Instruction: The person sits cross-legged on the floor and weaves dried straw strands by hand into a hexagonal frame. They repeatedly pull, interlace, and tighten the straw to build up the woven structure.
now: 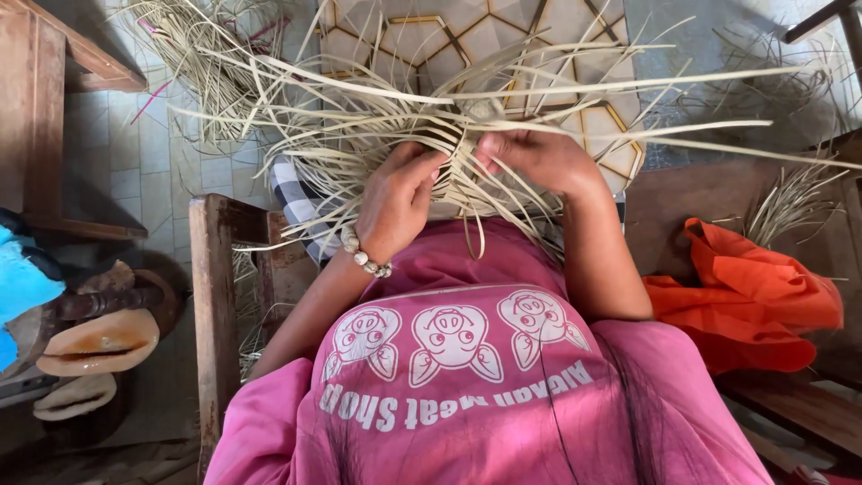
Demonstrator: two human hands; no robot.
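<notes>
A loose woven piece of pale dried straw strips [467, 135] rests on my lap, its free ends fanning out in all directions. My left hand [395, 198], with a bead bracelet on the wrist, grips the strips on the left side of the weave. My right hand [534, 157] pinches strips at the centre, fingers curled around them. Both hands meet at the middle of the weave. I wear a pink printed shirt [467, 377].
An orange cloth [754, 301] lies on a wooden bench at right. A pile of loose straw [202, 63] sits on the tiled floor at upper left. A wooden frame post [211, 314] stands at left, next to tan shoes [94, 346]. Patterned floor tiles [449, 31] lie ahead.
</notes>
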